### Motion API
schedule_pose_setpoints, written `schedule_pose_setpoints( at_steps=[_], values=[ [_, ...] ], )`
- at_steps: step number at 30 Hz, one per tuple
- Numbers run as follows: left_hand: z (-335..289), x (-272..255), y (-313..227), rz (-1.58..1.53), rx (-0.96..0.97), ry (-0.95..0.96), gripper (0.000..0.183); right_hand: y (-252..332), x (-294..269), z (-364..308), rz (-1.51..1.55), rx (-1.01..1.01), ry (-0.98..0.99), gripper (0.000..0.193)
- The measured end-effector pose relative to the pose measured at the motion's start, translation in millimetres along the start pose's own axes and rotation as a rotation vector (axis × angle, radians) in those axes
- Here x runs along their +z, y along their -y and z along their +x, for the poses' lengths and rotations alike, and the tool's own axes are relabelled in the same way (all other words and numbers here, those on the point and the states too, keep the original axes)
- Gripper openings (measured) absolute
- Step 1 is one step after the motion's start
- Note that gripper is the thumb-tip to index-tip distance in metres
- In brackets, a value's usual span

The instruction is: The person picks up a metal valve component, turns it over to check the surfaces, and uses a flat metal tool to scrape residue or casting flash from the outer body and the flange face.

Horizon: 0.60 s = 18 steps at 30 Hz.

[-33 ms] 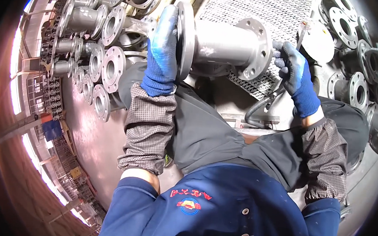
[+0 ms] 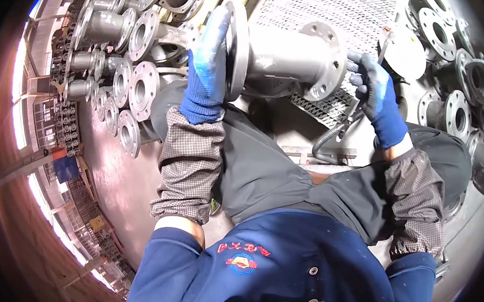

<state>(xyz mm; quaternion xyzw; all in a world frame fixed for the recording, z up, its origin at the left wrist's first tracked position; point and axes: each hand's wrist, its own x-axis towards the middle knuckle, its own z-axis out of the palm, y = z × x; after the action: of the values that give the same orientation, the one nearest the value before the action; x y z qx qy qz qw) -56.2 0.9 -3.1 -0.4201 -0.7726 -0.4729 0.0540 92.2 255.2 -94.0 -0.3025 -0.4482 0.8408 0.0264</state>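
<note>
A grey metal valve body (image 2: 280, 53) with a round bolt-holed flange at each end lies sideways in front of me. My left hand (image 2: 210, 56), in a blue knit glove, is pressed along the outer face of its left flange, the fingers straight and together. Beside the right flange, my right hand (image 2: 372, 84) has its gloved fingers curled, their tips close to the rim. Whether those fingertips touch the rim is unclear. A dark hose (image 2: 325, 143) runs up towards this hand, and whatever sits inside the curled fingers is hidden.
Under and behind the valve body is a bright metal mesh surface (image 2: 336, 19). A pale round disc (image 2: 405, 55) stands right of it. Flanged castings crowd the left (image 2: 142, 91) and the right (image 2: 456, 116). My bent knees flank the work.
The valve body's right end and my right hand have shifted very slightly left. My left hand keeps its place on the left flange.
</note>
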Motion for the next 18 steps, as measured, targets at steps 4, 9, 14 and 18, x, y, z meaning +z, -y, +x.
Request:
schedule_pose_setpoints(
  at_steps=[4,9,14,18],
  values=[
    [2.8,20.4,-13.9,0.085,-0.305,0.126,0.078,-30.2,-13.2,7.3,-0.190,0.016,-0.040,0.034],
    [-16.2,25.4,-30.5,0.067,-0.477,0.149,0.096,-32.5,-9.3,-0.9,-1.059,-0.509,0.183,0.032],
    [-17.2,13.8,-21.8,-0.049,-0.675,0.019,0.083,-25.3,4.7,-14.0,-0.487,-0.179,0.095,0.020],
    [-16.9,4.6,-20.6,-0.325,-0.798,-0.111,0.053,-9.3,15.3,-16.3,-0.255,0.012,-0.036,0.022]
  ],
)
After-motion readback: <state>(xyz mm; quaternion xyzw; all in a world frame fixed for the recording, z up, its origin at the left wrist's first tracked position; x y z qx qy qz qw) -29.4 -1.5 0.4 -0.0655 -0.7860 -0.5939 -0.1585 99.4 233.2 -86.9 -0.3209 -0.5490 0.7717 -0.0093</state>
